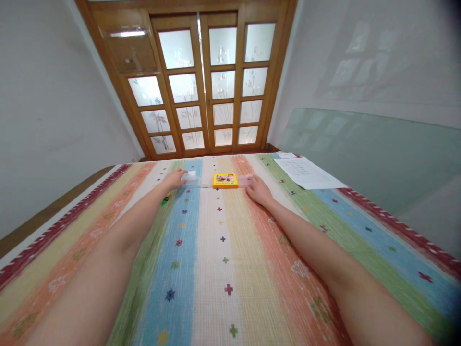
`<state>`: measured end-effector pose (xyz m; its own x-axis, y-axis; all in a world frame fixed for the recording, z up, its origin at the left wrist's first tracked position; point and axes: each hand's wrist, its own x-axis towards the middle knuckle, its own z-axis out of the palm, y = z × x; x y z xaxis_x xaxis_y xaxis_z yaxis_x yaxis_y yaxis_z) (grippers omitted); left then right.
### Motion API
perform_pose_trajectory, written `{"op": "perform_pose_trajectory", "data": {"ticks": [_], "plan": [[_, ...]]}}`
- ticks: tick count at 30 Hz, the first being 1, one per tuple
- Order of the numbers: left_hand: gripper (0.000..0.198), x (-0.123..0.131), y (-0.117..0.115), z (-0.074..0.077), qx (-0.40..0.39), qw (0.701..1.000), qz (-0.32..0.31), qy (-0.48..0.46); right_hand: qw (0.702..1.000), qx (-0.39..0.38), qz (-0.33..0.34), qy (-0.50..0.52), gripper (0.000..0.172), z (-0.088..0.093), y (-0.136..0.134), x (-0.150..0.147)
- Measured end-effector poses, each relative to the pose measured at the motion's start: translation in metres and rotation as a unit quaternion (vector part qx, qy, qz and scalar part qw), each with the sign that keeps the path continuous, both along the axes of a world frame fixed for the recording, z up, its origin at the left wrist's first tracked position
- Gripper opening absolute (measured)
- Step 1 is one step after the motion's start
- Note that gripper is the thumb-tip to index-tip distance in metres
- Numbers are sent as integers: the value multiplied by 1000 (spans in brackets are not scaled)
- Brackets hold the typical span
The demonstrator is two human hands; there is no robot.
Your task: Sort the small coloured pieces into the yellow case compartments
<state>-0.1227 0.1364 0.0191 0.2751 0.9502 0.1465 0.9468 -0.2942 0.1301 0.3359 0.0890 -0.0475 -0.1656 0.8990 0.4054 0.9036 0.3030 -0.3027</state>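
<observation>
A small yellow box [225, 181] with a printed picture on its top lies at the far middle of the striped tablecloth. Clear plastic, looking like a thin sheet or bag [192, 183], stretches out to both sides of the box. At its left end, my left hand [175, 179] is closed on the plastic, beside a small white patch [191, 174]. My right hand [260, 191] has its fingers closed at the right end, apart from the box. Whether the plastic passes under or around the box I cannot tell.
Striped cloth [212, 269] covers the table. A small green and yellow object [165, 199] lies by my left forearm. Printed paper sheets [306, 173] lie at the far right. A pale glass panel [360, 144] leans along the right wall. Wooden glazed doors [203, 86] stand behind.
</observation>
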Motion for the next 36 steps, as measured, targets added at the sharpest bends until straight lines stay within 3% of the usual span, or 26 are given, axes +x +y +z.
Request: {"op": "perform_pose_trajectory", "data": {"ticks": [9,13,17,21,25,29,32,36], "plan": [[67,-17,-9,-2,-11,998,33,-45,1000,9,1,6,46,-2,1,1],[81,-43,-13,0,16,997,61,-49,1000,8,-1,6,46,-2,1,1],[76,-67,-20,-1,1,994,93,-59,1000,7,-8,9,46,-1,0,-1],[68,-68,-26,-5,-28,990,101,-89,1000,1,-7,3,47,0,-1,-1],[58,-67,-36,-14,33,986,94,-136,1000,5,-4,-3,47,-1,-1,0],[41,-74,-62,-29,114,960,189,-171,1000,6,-7,0,47,-2,2,-1],[36,-77,-86,-43,88,943,280,-158,1000,9,-21,3,47,-1,5,-3],[38,-69,-101,-54,64,953,254,-151,1000,15,-15,-2,45,-1,6,-4]]}}
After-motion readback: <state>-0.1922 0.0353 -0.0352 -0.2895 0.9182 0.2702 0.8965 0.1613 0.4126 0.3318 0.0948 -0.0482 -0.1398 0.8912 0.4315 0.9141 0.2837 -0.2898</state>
